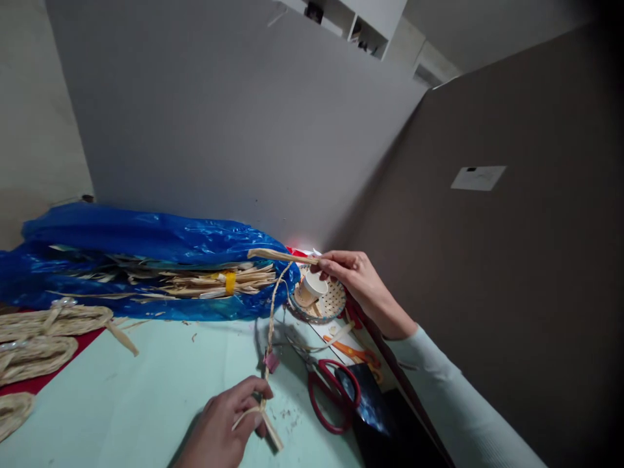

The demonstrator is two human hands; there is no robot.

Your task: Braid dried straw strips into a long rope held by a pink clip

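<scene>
Low in the view, my left hand [231, 416] is closed around the lower end of a thin braided straw cord [272, 325], with loose strands sticking out below the fingers. A small pink clip [272, 362] sits on the cord just above that hand. The cord runs upward from there, its far end close beneath a pale flat straw strip [277, 255]. My right hand [361, 279] pinches the strip's right end between thumb and fingers, its other end pointing left over the blue bag. Whether cord and strip touch, I cannot tell.
A blue plastic bag [146, 227] holds a straw bundle [195, 284] with yellow tape. Red-handled scissors [334, 396], orange-handled scissors [353, 351] and a black phone-like object [370, 396] lie right. A woven basket [336, 302] holds a paper cup [312, 289]. Braided straw coils [53, 322] lie left.
</scene>
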